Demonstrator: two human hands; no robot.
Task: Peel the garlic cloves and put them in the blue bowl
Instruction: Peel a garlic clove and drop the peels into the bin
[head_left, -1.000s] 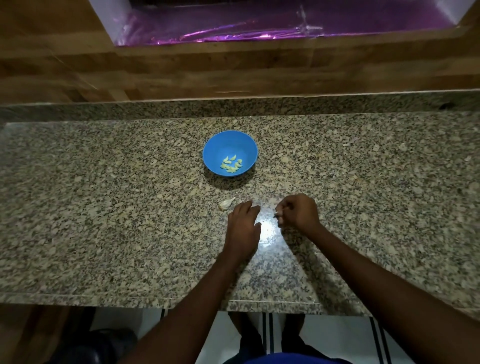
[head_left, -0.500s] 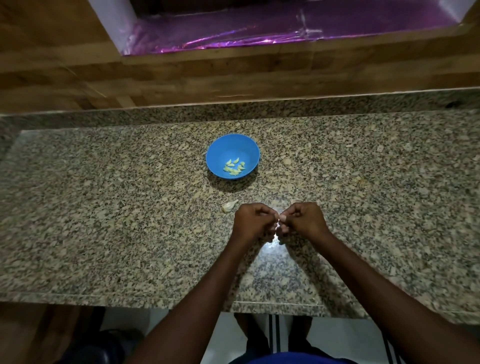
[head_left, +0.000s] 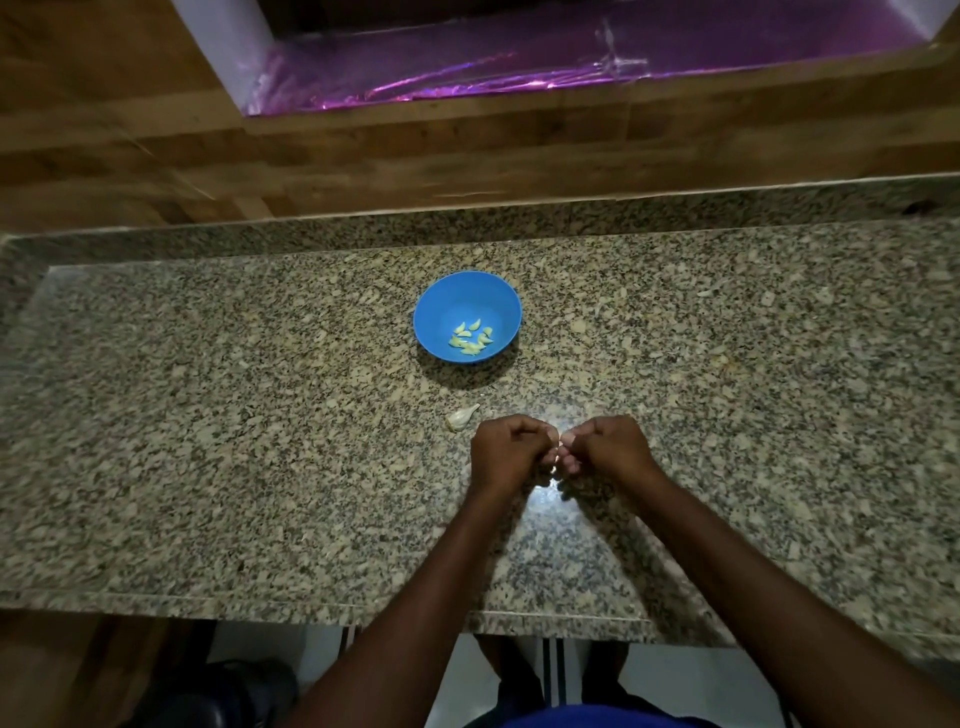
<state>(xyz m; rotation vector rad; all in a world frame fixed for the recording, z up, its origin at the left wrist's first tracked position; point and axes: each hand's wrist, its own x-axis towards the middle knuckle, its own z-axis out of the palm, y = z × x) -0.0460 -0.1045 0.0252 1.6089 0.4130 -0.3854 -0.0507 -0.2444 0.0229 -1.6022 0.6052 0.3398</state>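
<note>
Granite counter (head_left: 208, 441) is carrying a blue bowl (head_left: 467, 296) with peeled cloves (head_left: 471, 339) lying inside. Near it, an unpeeled clove (head_left: 461, 417) is lying just beside the left hand (head_left: 508, 451). Both hands, left and right hand (head_left: 607, 446), are curling fingertip to fingertip, each grip pinching something too small to tell.

Dim overall. Light from above: bright glare patch on the worktop (head_left: 545, 499) beside the hands. Bowl (head_left: 441, 312) casts a dark shadow toward the viewer. Wide-angle bowing at the edges; corners soft and dark.
</note>
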